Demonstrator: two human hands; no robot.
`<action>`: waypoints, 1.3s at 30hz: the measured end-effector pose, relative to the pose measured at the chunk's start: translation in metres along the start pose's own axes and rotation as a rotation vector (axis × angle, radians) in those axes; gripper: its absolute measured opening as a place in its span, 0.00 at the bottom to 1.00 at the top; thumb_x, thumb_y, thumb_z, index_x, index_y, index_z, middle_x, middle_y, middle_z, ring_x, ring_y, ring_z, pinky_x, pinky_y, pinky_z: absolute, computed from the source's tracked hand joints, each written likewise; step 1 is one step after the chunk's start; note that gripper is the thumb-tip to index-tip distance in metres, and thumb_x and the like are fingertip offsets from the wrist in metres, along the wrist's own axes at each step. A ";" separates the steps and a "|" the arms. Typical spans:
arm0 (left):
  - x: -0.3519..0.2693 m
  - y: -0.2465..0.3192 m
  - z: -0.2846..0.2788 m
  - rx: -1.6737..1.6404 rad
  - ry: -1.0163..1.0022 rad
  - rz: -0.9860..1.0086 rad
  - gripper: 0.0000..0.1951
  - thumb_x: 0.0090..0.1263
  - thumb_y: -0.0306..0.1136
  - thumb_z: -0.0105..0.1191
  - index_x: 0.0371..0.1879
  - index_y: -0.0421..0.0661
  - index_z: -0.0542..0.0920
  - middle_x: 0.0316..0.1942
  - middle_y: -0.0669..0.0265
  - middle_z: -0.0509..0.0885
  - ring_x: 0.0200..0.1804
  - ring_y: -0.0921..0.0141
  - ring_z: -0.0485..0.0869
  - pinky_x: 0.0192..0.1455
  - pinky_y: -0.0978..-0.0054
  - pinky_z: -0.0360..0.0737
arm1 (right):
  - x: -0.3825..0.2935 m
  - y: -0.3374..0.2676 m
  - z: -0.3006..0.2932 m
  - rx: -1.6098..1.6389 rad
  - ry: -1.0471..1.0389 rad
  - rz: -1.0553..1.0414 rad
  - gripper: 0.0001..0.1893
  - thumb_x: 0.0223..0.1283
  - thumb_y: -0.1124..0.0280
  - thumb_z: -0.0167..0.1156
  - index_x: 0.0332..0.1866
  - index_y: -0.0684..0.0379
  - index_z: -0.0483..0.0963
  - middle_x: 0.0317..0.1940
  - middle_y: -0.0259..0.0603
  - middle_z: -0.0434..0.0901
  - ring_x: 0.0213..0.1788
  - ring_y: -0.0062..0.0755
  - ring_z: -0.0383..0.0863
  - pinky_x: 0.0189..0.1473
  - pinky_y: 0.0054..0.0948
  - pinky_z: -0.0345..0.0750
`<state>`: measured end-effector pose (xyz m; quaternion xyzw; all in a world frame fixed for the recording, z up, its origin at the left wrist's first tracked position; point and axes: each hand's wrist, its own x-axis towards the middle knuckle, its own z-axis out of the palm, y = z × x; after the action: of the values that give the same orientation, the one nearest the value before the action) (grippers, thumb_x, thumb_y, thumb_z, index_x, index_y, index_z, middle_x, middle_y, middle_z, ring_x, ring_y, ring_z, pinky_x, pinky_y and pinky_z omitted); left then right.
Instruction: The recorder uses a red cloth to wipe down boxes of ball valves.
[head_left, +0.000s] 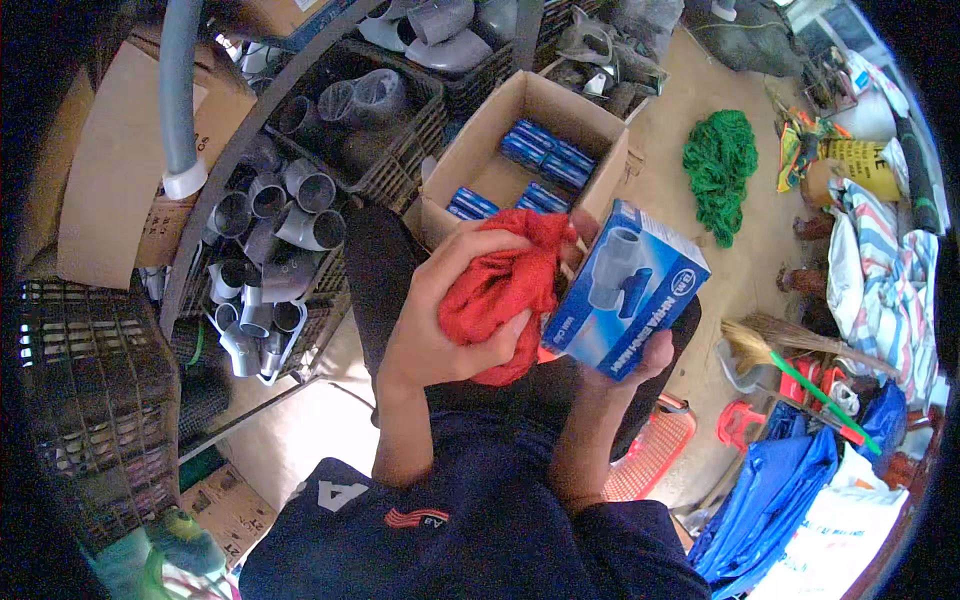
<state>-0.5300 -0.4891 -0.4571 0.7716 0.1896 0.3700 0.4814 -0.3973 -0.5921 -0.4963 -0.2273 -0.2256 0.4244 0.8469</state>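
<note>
A crumpled red cloth (491, 300) is bunched in my left hand (442, 315), its fingers curled around it. My right hand (645, 360) grips a blue cardboard box (626, 289) from below and the right side. The box is tilted, and its printed face shows a grey pipe fitting with a blue handle. The cloth lies close against the box's left edge; whether they touch I cannot tell. Just beyond both hands stands an open cardboard carton (465, 142), with several smaller blue boxes (547, 154) lying inside.
Black plastic crates (405, 142) of grey pipe fittings (307, 187) fill the shelving at left. A grey pipe (180, 90) hangs at upper left. Green netting (721, 176) lies on the floor at right, near a broom (750, 345), blue plastic sheeting (780, 480) and a red plastic chair (656, 450).
</note>
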 end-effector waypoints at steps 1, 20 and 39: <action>-0.001 0.000 0.001 -0.026 0.024 -0.054 0.25 0.45 0.28 0.60 0.47 0.41 0.74 0.46 0.56 0.76 0.50 0.64 0.77 0.55 0.71 0.71 | -0.001 0.001 0.004 0.027 0.103 0.032 0.49 0.45 0.47 0.62 0.68 0.65 0.48 0.57 0.56 0.65 0.51 0.45 0.74 0.52 0.37 0.75; -0.005 -0.004 0.000 -0.216 0.127 -0.080 0.25 0.48 0.28 0.56 0.49 0.39 0.72 0.46 0.61 0.76 0.50 0.69 0.75 0.56 0.73 0.68 | -0.011 -0.017 0.010 -0.662 0.181 0.214 0.30 0.52 0.53 0.55 0.54 0.67 0.67 0.43 0.39 0.76 0.42 0.25 0.75 0.46 0.26 0.72; -0.010 -0.001 0.010 -0.188 0.175 -0.096 0.24 0.51 0.27 0.57 0.50 0.38 0.71 0.48 0.60 0.75 0.52 0.70 0.73 0.59 0.73 0.66 | -0.009 0.006 0.028 -0.288 0.417 -0.087 0.27 0.57 0.74 0.54 0.62 0.64 0.57 0.55 0.45 0.69 0.55 0.38 0.73 0.56 0.39 0.72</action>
<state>-0.5286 -0.5013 -0.4646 0.6777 0.2323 0.4286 0.5505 -0.4220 -0.5903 -0.4790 -0.4182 -0.1139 0.2952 0.8515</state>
